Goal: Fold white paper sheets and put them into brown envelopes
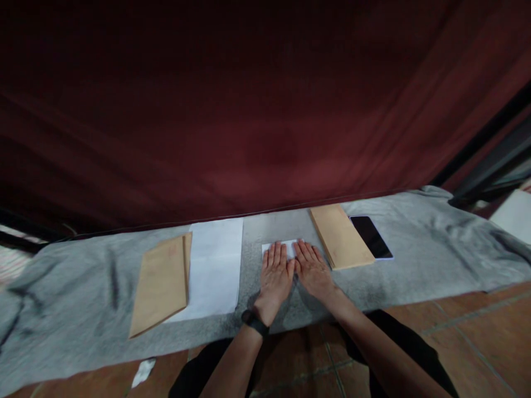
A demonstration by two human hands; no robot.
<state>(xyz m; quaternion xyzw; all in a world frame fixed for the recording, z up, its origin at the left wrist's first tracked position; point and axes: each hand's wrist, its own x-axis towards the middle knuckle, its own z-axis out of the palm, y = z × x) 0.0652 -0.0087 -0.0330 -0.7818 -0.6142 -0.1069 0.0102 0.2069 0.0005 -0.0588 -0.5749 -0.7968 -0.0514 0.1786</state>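
A small white piece of paper (289, 247), perhaps folded, lies on the grey cloth (265, 226) under both of my hands, so most of it is hidden. My left hand (276, 273) is pressed flat on its left part, fingers stretched forward. On its right part rests my right hand (313, 269), also flat, with the thumbs meeting in the middle. Just right of that hand is a stack of brown envelopes (342, 236). Left of my hands lies a pile of white paper sheets (215, 265).
More brown envelopes (161, 282) overlap the sheets' left side. A dark-screened phone (371, 236) lies beside the right stack. Behind the cloth rises a dark red surface (265, 138). A crumpled white scrap (143, 372) is on the tiled floor (477, 331).
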